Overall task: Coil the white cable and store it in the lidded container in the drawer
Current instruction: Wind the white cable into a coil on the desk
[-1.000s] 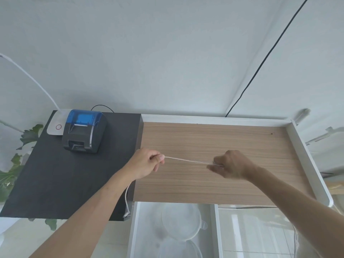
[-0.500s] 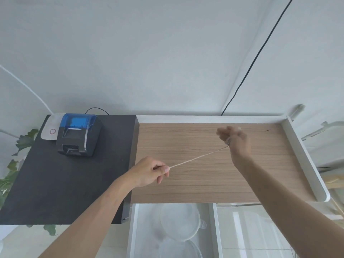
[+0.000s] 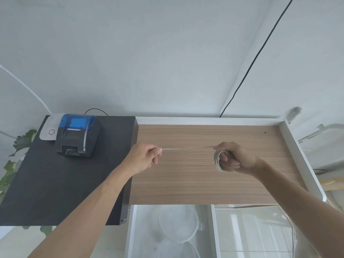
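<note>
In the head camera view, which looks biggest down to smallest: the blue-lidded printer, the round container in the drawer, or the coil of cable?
1. Printer and container: alike, and nearness blurs it.
2. Coil of cable, in the right hand: smallest.

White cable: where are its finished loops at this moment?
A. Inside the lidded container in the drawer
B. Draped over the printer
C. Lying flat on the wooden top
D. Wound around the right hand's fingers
D: the white cable loops around the right hand, with a taut strand running to the left hand.
</note>
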Tool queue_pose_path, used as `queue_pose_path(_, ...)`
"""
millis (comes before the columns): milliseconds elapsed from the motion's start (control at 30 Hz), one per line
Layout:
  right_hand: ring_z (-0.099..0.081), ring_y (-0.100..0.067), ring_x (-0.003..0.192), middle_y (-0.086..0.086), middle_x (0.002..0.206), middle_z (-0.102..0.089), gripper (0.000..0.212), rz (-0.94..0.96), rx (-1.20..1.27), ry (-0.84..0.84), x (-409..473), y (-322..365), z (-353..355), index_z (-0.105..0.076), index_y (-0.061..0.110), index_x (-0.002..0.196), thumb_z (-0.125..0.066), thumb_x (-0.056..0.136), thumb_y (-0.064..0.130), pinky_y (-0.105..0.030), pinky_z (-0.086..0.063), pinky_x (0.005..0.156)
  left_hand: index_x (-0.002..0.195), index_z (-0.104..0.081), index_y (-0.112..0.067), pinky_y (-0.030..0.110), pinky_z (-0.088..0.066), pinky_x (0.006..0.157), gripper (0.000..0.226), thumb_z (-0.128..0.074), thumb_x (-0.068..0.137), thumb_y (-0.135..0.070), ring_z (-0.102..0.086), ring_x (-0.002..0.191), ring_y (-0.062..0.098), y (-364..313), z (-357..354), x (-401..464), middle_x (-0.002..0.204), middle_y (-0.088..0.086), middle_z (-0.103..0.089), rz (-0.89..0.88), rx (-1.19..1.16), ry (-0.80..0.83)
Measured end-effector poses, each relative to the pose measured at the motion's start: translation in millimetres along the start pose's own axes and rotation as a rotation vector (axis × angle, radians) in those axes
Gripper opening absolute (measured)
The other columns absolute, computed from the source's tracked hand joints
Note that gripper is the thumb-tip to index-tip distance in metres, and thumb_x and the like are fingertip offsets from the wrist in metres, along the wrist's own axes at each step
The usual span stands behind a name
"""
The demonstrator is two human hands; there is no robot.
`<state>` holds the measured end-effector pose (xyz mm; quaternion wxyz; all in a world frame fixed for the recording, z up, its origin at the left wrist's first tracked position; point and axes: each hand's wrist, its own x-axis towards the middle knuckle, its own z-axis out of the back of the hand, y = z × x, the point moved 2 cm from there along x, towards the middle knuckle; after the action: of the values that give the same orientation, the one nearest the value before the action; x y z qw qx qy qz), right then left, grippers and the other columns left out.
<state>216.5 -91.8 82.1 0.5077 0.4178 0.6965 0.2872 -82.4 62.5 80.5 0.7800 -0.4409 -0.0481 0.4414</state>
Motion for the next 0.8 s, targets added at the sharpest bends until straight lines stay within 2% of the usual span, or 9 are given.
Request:
queue_pose_path(133, -0.019, -0.013, 0.037, 0.007, 0.040, -0.020, 0.044, 0.111, 0.660, 0.121, 0, -4, -10, -0.064, 0.011, 0.071, -0.048, 0.107, 0.031, -0.029, -0.019, 0.045, 0.093, -0.078, -0.022, 0.023, -0.056, 0.061, 0.030, -0.058, 0.109, -0.037, -0.058, 0.045, 0.000, 3, -17, -4, 0.078, -0.002, -0.080, 0.023, 0.010, 0.034)
queue_pose_path(233, -0.033, -0.011, 0.050, 0.006, 0.057, -0.034, 0.037, 0.285, 0.964, -0.094, 11, 2, -22, -0.060, 0.010, 0.086, -0.038, 0.112, 0.027, -0.023, -0.033, 0.057, 0.093, -0.079, -0.022, 0.026, -0.057, 0.062, 0.029, -0.059, 0.109, -0.036, -0.059, 0.047, 0.001, 1, -35, -7, 0.078, -0.001, -0.080, 0.044, -0.005, 0.096)
queue_pose_path(300, -0.050, -0.016, 0.060, -0.002, 0.072, -0.051, 0.030, 0.386, 0.962, -0.323, 24, 2, -24, -0.058, 0.004, 0.098, -0.037, 0.112, 0.020, -0.028, -0.046, 0.067, 0.091, -0.078, -0.021, 0.028, -0.059, 0.064, 0.030, -0.059, 0.109, -0.037, -0.061, 0.049, 0.003, -3, -47, -10, 0.075, -0.002, -0.080, 0.035, 0.008, 0.174)
queue_pose_path(367, -0.067, -0.023, 0.072, -0.012, 0.087, -0.070, 0.031, 0.437, 0.666, -0.534, 35, -1, -24, -0.059, -0.002, 0.110, -0.036, 0.113, 0.018, -0.033, -0.056, 0.074, 0.092, -0.079, -0.019, 0.025, -0.057, 0.064, 0.032, -0.059, 0.109, -0.038, -0.061, 0.048, 0.004, -13, -54, -15, 0.074, -0.001, -0.080, 0.014, -0.013, 0.244)
queue_pose_path(433, -0.076, -0.028, 0.088, -0.017, 0.100, -0.078, 0.034, 0.470, 0.111, -0.639, 39, -3, -26, -0.058, -0.004, 0.117, -0.035, 0.115, 0.020, -0.037, -0.061, 0.081, 0.096, -0.079, -0.013, 0.022, -0.054, 0.060, 0.033, -0.059, 0.110, -0.035, -0.058, 0.046, 0.007, -26, -56, -17, 0.072, 0.003, -0.079, 0.001, -0.092, 0.297)
queue_pose_path(533, -0.075, -0.018, 0.101, -0.007, 0.109, -0.078, 0.022, 0.551, -0.707, -0.508, 37, -8, -32, -0.055, 0.000, 0.119, -0.038, 0.113, 0.013, -0.031, -0.059, 0.089, 0.100, -0.078, -0.003, 0.020, -0.048, 0.051, 0.032, -0.060, 0.110, -0.027, -0.056, 0.046, 0.008, -37, -48, -15, 0.071, 0.005, -0.074, 0.023, -0.215, 0.359)
queue_pose_path(600, -0.070, -0.017, 0.109, -0.005, 0.113, -0.074, 0.012, 0.546, -1.072, -0.328, 32, -11, -34, -0.050, 0.006, 0.116, -0.041, 0.110, 0.011, -0.034, -0.057, 0.091, 0.103, -0.077, 0.001, 0.021, -0.046, 0.050, 0.031, -0.061, 0.110, -0.024, -0.057, 0.048, 0.009, -37, -40, -12, 0.073, 0.007, -0.074, 0.042, -0.294, 0.391)
queue_pose_path(700, -0.065, -0.028, 0.101, -0.006, 0.105, -0.069, 0.015, 0.616, -1.461, -0.148, 24, -17, -35, -0.048, 0.010, 0.111, -0.053, 0.097, 0.014, -0.043, -0.055, 0.083, 0.108, -0.077, 0.001, 0.023, -0.047, 0.051, 0.028, -0.060, 0.110, -0.020, -0.059, 0.051, 0.011, -34, -31, -9, 0.075, 0.008, -0.074, 0.073, -0.371, 0.410)
queue_pose_path(800, -0.065, -0.028, 0.079, -0.004, 0.084, -0.068, 0.024, 0.715, -1.583, -0.130, 22, -23, -38, -0.057, 0.011, 0.102, -0.059, 0.100, 0.034, -0.039, -0.056, 0.073, 0.112, -0.076, 0.004, 0.025, -0.052, 0.054, 0.026, -0.060, 0.110, -0.016, -0.064, 0.055, 0.013, -32, -28, -9, 0.078, 0.011, -0.076, 0.089, -0.424, 0.421)
